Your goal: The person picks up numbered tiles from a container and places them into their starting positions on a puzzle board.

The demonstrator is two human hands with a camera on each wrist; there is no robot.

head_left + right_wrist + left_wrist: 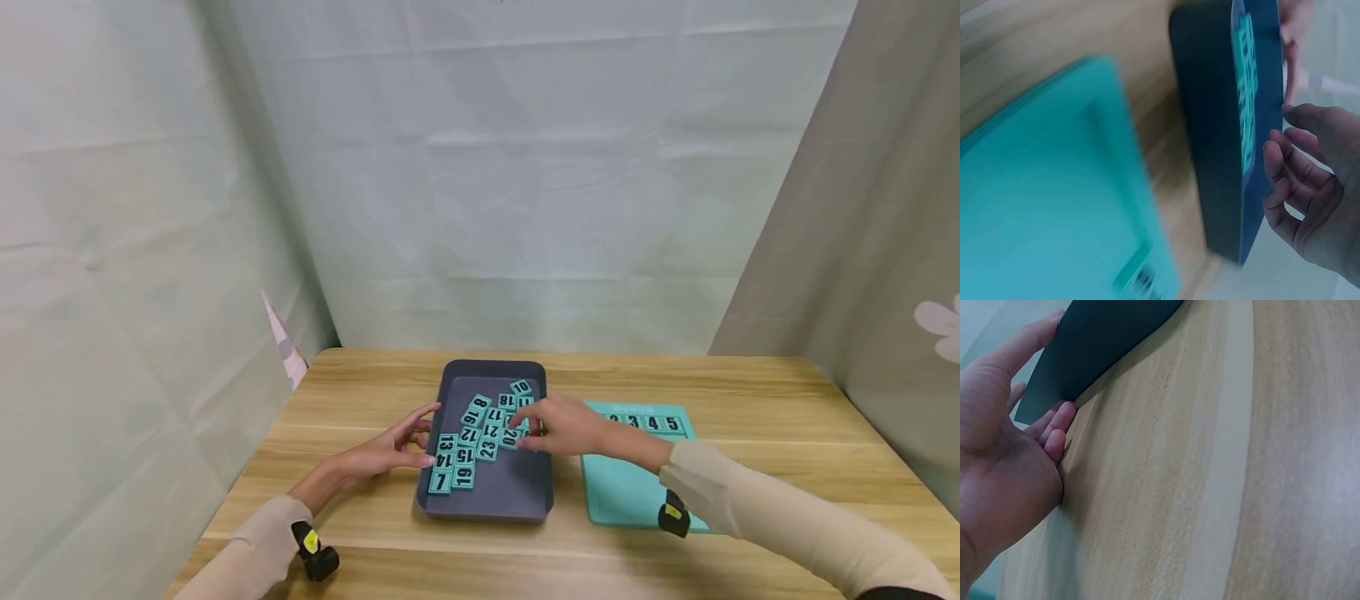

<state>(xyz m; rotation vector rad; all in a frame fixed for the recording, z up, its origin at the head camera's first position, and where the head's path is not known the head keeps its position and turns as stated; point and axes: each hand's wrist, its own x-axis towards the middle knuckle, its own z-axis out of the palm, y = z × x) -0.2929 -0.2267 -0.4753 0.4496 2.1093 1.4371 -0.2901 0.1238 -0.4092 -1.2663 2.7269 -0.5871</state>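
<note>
Left of the tray (pixel 517 497), on the wood-grained table (pixel 390 542): left hand (pixel 386 446), fingers spread, tips at its smooth dark wall. Right of the tray, flat teal board (pixel 626 492). Inside the tray, crowded squarish numbered tiles (pixel 487 450), liable to shift neighbours if dragged. Over them, right hand (pixel 567 425), fingers loosely bent, apparently holding nothing. Behind the tray, creased pale sheet (pixel 525 208).

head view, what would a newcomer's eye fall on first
Probably the turquoise number tiles clustered in the dark tray, with the right hand over its right side and the left hand at its left edge. Next, likely the turquoise number board to the right, partly covered by the right forearm.
</note>
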